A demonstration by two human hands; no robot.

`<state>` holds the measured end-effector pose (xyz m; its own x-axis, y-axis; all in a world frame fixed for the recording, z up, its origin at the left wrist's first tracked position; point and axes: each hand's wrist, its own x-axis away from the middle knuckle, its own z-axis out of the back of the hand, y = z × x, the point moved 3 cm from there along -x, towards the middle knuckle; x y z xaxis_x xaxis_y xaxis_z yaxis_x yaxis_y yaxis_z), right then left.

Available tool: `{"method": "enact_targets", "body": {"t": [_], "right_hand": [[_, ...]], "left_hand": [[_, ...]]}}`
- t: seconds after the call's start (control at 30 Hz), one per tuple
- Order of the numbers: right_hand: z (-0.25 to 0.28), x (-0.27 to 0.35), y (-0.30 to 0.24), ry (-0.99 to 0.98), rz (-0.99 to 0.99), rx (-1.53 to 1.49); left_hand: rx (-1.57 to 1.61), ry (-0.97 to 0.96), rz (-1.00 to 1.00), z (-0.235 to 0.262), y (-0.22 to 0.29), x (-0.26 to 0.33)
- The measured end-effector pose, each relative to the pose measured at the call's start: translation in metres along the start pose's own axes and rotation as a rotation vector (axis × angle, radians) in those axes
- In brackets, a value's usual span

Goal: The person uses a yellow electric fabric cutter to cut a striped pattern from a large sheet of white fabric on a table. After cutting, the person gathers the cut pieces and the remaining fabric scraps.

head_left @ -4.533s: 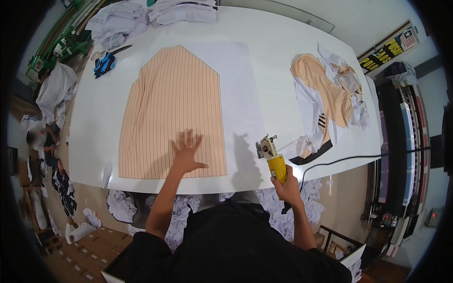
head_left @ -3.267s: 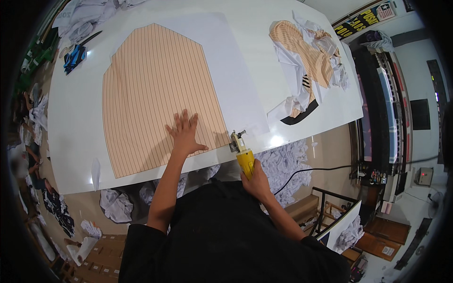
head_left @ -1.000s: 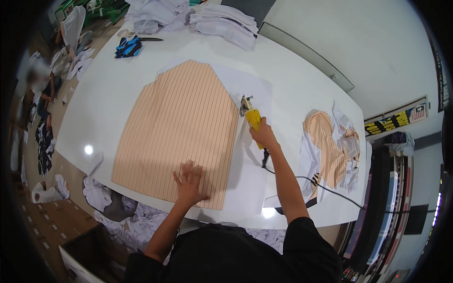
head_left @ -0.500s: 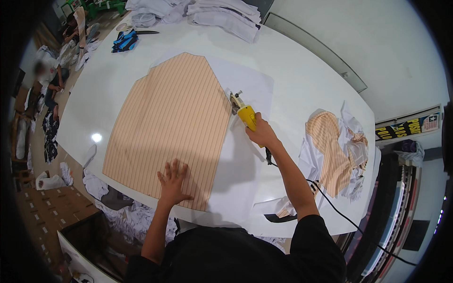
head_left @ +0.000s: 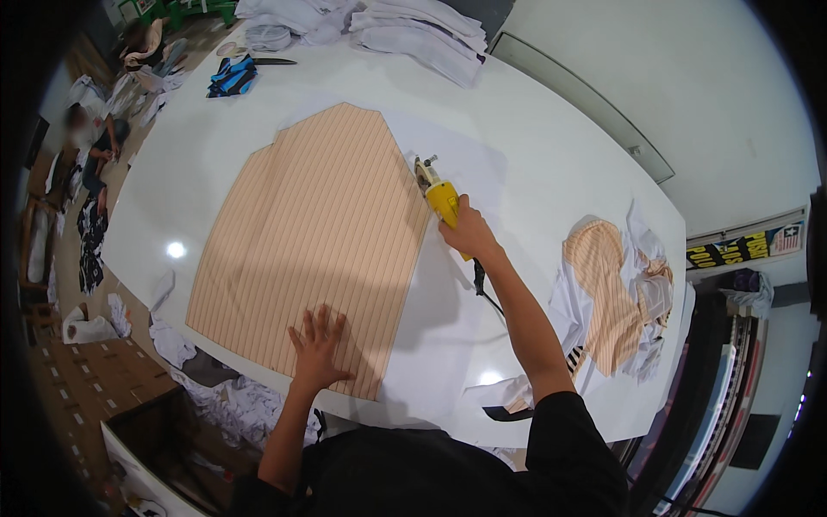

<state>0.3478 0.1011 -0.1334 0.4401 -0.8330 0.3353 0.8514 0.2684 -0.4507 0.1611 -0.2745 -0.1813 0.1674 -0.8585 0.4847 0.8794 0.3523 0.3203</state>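
One striped panel (head_left: 297, 233) is best pinned by the left hand (head_left: 319, 355), fingers apart (lower centre), the cutter (head_left: 442, 198) guided slowly mid-frame, the right hand's (head_left: 470, 233) fingers clamped round it.

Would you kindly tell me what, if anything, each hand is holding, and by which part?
The right hand holds the yellow cutting tool by the rear of its body. The left hand holds nothing; it lies spread on the striped fabric.

Worktop (head_left: 534, 172): white, glossy
Wall (head_left: 689, 103): pale, beyond the far edge
Floor (head_left: 116, 287): tan, off the near left corner
Banner (head_left: 732, 247): black-and-yellow, past the far right corner
Light glint (head_left: 176, 250): near the left edge
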Motion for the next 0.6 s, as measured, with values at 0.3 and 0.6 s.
{"method": "enact_targets", "body": {"t": [0.3,0.6], "right_hand": [[0.010,-0.057,-0.031,-0.009,0.019,-0.022],[0.015,-0.110,-0.060,-0.032,0.026,-0.003]], "left_hand": [[0.030,0.044,-0.035,-0.002,-0.006,-0.001],[0.041,0.030,-0.020,0.001,-0.007,-0.001]]}}
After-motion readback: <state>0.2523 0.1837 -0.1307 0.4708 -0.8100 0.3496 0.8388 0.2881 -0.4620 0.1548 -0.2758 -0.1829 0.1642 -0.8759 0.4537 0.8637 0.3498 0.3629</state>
